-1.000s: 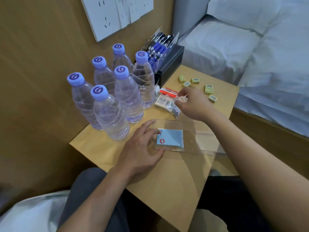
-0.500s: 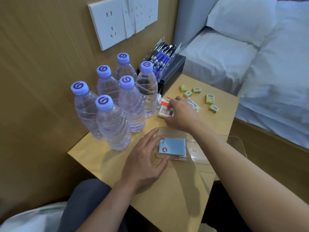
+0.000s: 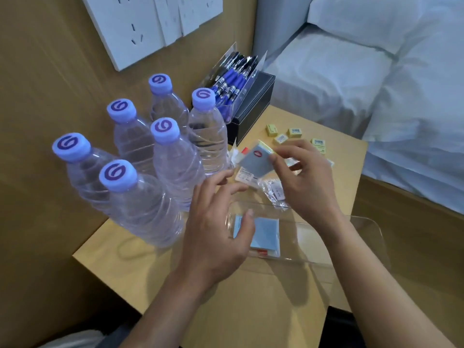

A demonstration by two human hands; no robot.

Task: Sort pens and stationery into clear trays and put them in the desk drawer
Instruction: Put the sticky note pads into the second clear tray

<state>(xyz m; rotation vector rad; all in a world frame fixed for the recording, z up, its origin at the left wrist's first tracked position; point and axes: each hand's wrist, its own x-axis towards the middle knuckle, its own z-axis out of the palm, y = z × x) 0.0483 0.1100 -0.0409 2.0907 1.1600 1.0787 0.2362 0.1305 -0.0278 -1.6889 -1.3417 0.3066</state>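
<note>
My right hand (image 3: 305, 179) pinches a blue sticky-note pad (image 3: 256, 160) and holds it tilted above the desk, over other small packets (image 3: 247, 177). A clear tray (image 3: 361, 237) lies on the wooden desk (image 3: 251, 302) in front of me, with another blue pad (image 3: 266, 233) lying flat inside it. My left hand (image 3: 216, 227) hovers with spread, relaxed fingers over the tray's left end, its thumb above the pad in the tray. Several small yellow erasers (image 3: 286, 135) lie farther back. A clear tray of blue pens (image 3: 231, 84) leans on a black box (image 3: 256, 104).
Several water bottles with purple caps (image 3: 140, 172) stand on the desk's left side by the wooden wall. A crinkled clear wrapper (image 3: 275, 192) lies by the tray's far edge. A white bed (image 3: 376, 84) borders the desk on the right. Wall sockets (image 3: 140, 28) are above.
My right hand has picked a blue pad out of the packets and lifted it. My left hand has left the tray's left end and risen, fingers spread.
</note>
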